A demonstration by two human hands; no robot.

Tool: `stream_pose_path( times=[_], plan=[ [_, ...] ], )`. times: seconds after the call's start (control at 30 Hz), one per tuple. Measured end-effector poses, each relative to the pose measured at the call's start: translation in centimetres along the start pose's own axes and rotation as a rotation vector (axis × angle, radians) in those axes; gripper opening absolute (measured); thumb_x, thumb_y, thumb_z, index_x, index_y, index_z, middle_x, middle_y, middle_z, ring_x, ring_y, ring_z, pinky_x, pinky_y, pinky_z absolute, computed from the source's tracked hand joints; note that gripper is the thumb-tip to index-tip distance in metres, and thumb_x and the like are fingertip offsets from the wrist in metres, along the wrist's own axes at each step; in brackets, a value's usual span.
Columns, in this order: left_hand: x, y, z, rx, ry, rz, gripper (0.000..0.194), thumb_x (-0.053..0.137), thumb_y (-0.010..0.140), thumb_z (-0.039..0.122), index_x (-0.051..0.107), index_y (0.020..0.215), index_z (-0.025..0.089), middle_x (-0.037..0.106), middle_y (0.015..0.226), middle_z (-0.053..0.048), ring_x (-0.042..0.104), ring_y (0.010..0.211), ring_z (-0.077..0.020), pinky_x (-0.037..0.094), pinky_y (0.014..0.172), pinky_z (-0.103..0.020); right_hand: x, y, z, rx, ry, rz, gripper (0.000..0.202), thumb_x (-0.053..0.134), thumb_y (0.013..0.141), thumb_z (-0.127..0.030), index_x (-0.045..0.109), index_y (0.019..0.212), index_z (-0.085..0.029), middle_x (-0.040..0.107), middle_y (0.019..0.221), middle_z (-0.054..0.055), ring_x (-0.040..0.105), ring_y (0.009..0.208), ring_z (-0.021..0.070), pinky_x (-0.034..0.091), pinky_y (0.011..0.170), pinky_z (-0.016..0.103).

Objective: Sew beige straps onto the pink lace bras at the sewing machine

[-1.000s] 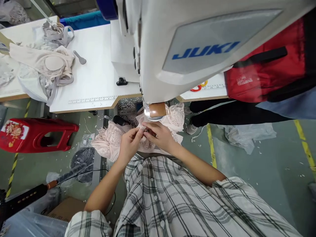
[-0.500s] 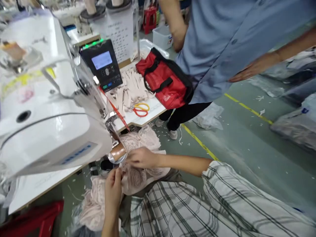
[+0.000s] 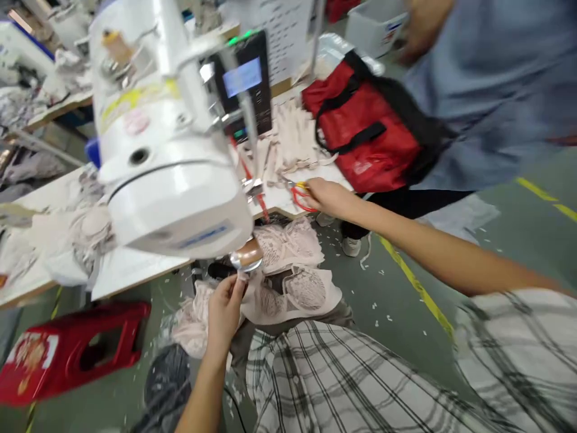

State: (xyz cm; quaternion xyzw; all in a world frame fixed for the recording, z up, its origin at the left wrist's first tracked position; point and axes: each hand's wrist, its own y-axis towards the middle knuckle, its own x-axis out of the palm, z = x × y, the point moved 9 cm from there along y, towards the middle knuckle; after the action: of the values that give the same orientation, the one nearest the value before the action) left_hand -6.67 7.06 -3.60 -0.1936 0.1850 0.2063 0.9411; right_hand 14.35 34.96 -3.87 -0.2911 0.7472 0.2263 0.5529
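Observation:
My left hand (image 3: pixel 225 305) pinches the edge of a pale pink lace bra (image 3: pixel 309 291) just below the sewing machine's round metal end. The bra lies across my lap, its cups facing up. On the table's right corner, my right hand (image 3: pixel 328 197) has its fingers closed on the handles of the scissors (image 3: pixel 297 198), one red and one yellow. The blades point left toward pale fabric strips (image 3: pixel 295 138). The white sewing machine (image 3: pixel 180 198) stands over the work, its needle area partly hidden. More lace pieces (image 3: pixel 291 243) hang beneath the table edge.
A red bag (image 3: pixel 369 144) with black straps rests at the table's right end, against a person in a blue shirt (image 3: pixel 491 90). The control panel (image 3: pixel 246 81) stands behind the machine. A red stool (image 3: pixel 72 349) is on the floor at left, near piled garments (image 3: pixel 193 322).
My right hand has left the bra and reached up and right to the scissors. My left hand still pinches the bra. The view has swung left.

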Motion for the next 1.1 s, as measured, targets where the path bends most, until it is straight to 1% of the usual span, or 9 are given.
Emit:
stream_pose_path(
  times=[0.07, 0.13, 0.23, 0.3, 0.43, 0.57, 0.73, 0.9, 1.1],
  plan=[
    [-0.1, 0.1, -1.0, -0.059, -0.197, -0.011, 0.035, 0.063, 0.087, 0.048, 0.075, 0.101, 0.018, 0.075, 0.099, -0.008, 0.067, 0.092, -0.0217, 0.050, 0.080, -0.028, -0.3, -4.4, -1.2, -0.012, 0.129, 0.055, 0.034, 0.052, 0.091, -0.039, 0.059, 0.113, -0.014, 0.067, 0.099, 0.014, 0.064, 0.083, 0.0257, 0.049, 0.072, 0.035],
    [0.1, 0.2, -2.2, -0.123, -0.409, -0.032, 0.034, 0.066, 0.085, 0.047, 0.075, 0.100, 0.018, 0.075, 0.094, -0.006, 0.066, 0.087, -0.0186, 0.049, 0.079, -0.026, 0.2, -8.9, -3.1, -0.026, 0.247, 0.025, 0.038, 0.057, 0.087, -0.042, 0.059, 0.116, -0.018, 0.067, 0.102, 0.011, 0.065, 0.084, 0.0243, 0.052, 0.072, 0.034],
    [0.8, 0.1, -3.0, -0.200, -0.622, -0.077, 0.032, 0.071, 0.082, 0.045, 0.076, 0.098, 0.018, 0.072, 0.083, -0.003, 0.062, 0.073, -0.0132, 0.047, 0.070, -0.022, 1.9, -14.3, -7.8, -0.105, 0.362, -0.097, 0.040, 0.063, 0.084, -0.038, 0.057, 0.120, -0.022, 0.066, 0.117, 0.010, 0.067, 0.093, 0.0241, 0.056, 0.076, 0.035],
    [1.0, -0.2, -3.0, -0.212, -0.672, -0.088, 0.032, 0.074, 0.079, 0.044, 0.076, 0.097, 0.017, 0.070, 0.079, -0.002, 0.059, 0.068, -0.0111, 0.045, 0.066, -0.021, 2.7, -16.0, -11.0, -0.154, 0.391, -0.112, 0.037, 0.062, 0.085, -0.036, 0.057, 0.120, -0.023, 0.065, 0.121, 0.010, 0.067, 0.102, 0.0259, 0.058, 0.081, 0.038],
    [1.1, -0.7, -2.3, -0.179, -0.570, -0.107, 0.034, 0.069, 0.083, 0.044, 0.075, 0.103, 0.017, 0.068, 0.077, -0.001, 0.055, 0.065, -0.0105, 0.044, 0.064, -0.021, 3.4, -15.5, -14.9, -0.195, 0.441, -0.054, 0.039, 0.065, 0.085, -0.036, 0.056, 0.121, -0.027, 0.066, 0.122, 0.010, 0.066, 0.110, 0.0285, 0.058, 0.086, 0.045],
    [0.6, -1.3, -1.4, -0.107, -0.337, -0.075, 0.033, 0.059, 0.090, 0.044, 0.072, 0.104, 0.017, 0.070, 0.087, -0.004, 0.058, 0.076, -0.0151, 0.045, 0.070, -0.024, 3.7, -13.5, -16.3, -0.213, 0.524, -0.028, 0.039, 0.064, 0.085, -0.033, 0.057, 0.122, -0.026, 0.066, 0.121, 0.010, 0.065, 0.109, 0.0286, 0.058, 0.085, 0.045],
    [0.2, -1.5, -0.2, -0.054, -0.229, -0.085, 0.023, 0.046, 0.093, 0.027, 0.068, 0.094, 0.020, 0.067, 0.091, -0.002, 0.058, 0.086, -0.0160, 0.044, 0.077, -0.023, 5.0, -12.9, -16.6, -0.210, 0.612, -0.110, 0.034, 0.063, 0.088, -0.031, 0.057, 0.121, -0.027, 0.067, 0.120, 0.008, 0.067, 0.096, 0.0241, 0.057, 0.078, 0.039],
    [-0.9, -1.2, -0.6, -0.088, -0.283, -0.072, 0.025, 0.048, 0.096, 0.040, 0.062, 0.087, 0.020, 0.057, 0.078, 0.001, 0.051, 0.072, -0.0128, 0.042, 0.068, -0.021, 5.8, -14.2, -15.0, -0.099, 0.680, -0.109, 0.029, 0.063, 0.085, -0.029, 0.057, 0.114, -0.029, 0.068, 0.105, 0.006, 0.063, 0.072, 0.0193, 0.053, 0.062, 0.033],
    [-1.7, -1.0, -0.7, -0.064, -0.253, -0.022, 0.028, 0.057, 0.092, 0.045, 0.063, 0.086, 0.018, 0.062, 0.076, -0.001, 0.055, 0.070, -0.0130, 0.042, 0.065, -0.022, 5.7, -14.5, -16.1, -0.144, 0.781, -0.045, 0.052, 0.072, 0.074, -0.029, 0.049, 0.120, -0.028, 0.062, 0.115, 0.010, 0.064, 0.098, 0.0277, 0.056, 0.078, 0.042]
  ],
)
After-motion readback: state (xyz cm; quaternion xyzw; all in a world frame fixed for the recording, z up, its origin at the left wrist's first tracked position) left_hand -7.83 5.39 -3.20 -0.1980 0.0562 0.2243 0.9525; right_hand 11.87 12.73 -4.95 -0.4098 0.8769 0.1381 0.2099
